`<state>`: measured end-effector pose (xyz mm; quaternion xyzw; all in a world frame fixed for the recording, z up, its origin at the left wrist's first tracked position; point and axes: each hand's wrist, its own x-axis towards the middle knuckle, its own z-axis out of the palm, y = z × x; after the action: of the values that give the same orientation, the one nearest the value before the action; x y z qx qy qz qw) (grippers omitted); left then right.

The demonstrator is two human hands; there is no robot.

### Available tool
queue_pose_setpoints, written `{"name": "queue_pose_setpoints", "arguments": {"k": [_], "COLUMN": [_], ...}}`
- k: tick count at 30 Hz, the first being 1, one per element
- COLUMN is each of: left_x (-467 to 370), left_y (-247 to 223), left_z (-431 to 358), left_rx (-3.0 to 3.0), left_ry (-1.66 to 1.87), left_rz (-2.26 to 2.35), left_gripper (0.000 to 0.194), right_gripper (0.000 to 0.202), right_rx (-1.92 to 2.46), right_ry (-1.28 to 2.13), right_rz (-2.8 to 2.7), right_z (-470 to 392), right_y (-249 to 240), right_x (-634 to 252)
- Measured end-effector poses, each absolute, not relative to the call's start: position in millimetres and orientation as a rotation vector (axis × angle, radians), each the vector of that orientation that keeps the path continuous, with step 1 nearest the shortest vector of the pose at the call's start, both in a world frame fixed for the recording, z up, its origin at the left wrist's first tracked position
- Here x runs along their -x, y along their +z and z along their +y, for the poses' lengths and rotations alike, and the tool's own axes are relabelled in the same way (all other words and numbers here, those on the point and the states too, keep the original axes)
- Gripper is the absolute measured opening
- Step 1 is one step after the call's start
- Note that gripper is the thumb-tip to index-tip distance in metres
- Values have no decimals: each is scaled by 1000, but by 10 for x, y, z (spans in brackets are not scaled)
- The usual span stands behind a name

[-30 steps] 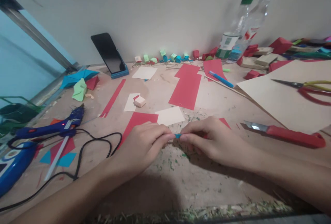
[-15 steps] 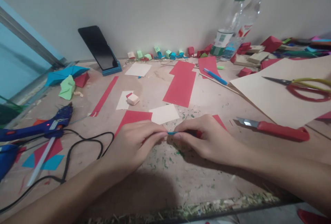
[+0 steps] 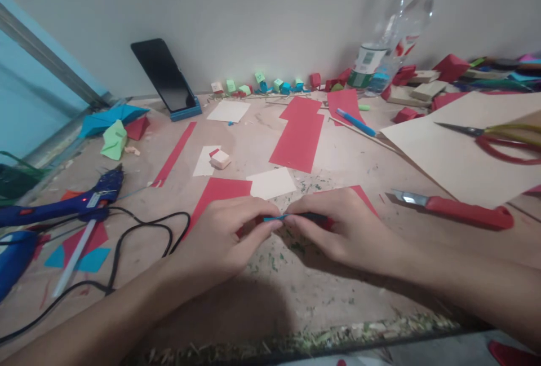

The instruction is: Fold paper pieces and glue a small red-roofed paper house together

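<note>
Near the middle of the table, a thin blue piece (image 3: 274, 219) is pinched at the fingertips of both hands. My left hand (image 3: 236, 230) grips it from the left with thumb and forefinger. From the right, my right hand (image 3: 342, 228) pinches it, their fingertips almost touching. Something dark and red shows partly under the right fingers; most of what is held is hidden. Beyond the hands lie a cream paper piece (image 3: 271, 183) and a red sheet (image 3: 224, 185). A small pale folded box (image 3: 220, 159) sits behind them.
A blue glue gun (image 3: 93, 197) with a black cord lies left. A phone (image 3: 164, 75) stands at the back. At right are a red-handled knife (image 3: 469, 212), scissors (image 3: 502, 140) on a cream sheet (image 3: 456, 151), and two bottles (image 3: 367, 61). Small paper cubes line the wall.
The left fingertips have come closer to the right ones, and more blue shows between the left thumb and forefinger. The whole view has shifted slightly.
</note>
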<state>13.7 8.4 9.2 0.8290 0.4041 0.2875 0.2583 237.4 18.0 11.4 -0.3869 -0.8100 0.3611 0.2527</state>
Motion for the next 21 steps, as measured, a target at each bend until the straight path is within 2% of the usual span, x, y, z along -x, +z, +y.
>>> {"name": "queue_pose_setpoints", "arguments": {"k": [5,16,21], "left_x": [-127,-133,-102], "left_y": [61,46,145], "left_z": [60,42,32], "left_rx": [-2467,-2366,-2365], "left_ry": [803,919,857], "left_rz": [1025,1094,935], "left_gripper": [12,9,17], "right_gripper": [12,16,15], "right_rx": [1045,1068,1012], "right_ry": [804,887,805], "right_rz": [-2170,-2121,-2117], "right_z": [175,168,187], "right_y": [103,105,103], "right_x": [-2383,-2362,-2387]}}
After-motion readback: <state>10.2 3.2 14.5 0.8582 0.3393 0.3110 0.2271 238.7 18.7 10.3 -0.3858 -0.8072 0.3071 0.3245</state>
